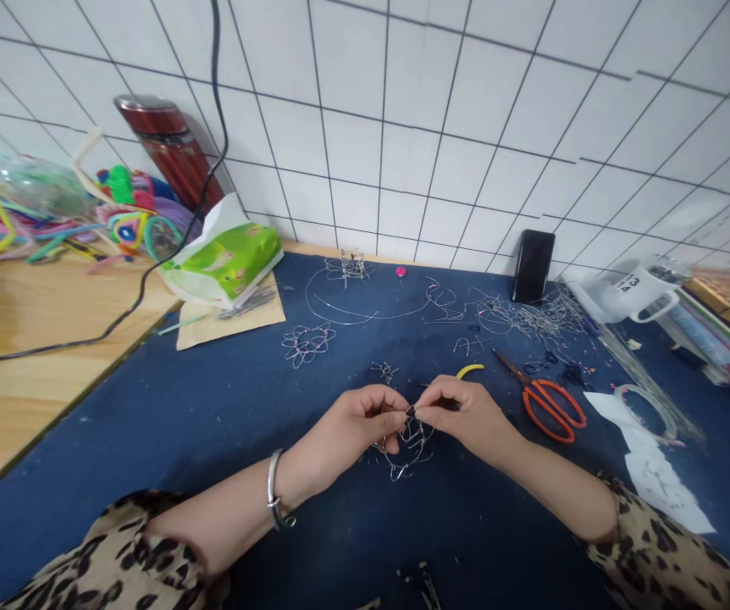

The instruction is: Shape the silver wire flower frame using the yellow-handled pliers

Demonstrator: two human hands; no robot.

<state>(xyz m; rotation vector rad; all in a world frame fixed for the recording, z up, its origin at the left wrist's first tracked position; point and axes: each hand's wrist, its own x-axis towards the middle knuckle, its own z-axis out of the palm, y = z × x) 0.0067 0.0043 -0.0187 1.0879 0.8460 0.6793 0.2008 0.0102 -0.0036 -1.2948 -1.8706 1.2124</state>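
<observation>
A beaded wire piece [408,464], bent into thin loops with small pinkish beads, hangs below my fingertips above the blue table mat. My left hand [356,424] pinches it between thumb and forefinger. From the other side, the thumb and forefinger of my right hand [470,417] close on the same piece, nearly touching the left fingertips. A tiny dark bit shows between the two pinches; too small to name. Behind my right hand a yellow tool handle [470,370] pokes out, and orange-handled scissors [552,409] lie to its right.
Beyond my hands lie a flower-shaped wire ring [308,345] and a heap of wires [533,316]. A black phone [533,266] leans on the tiled wall. At left are a green tissue pack [238,263] and a red thermos [168,140]; at right, a white mug [638,292].
</observation>
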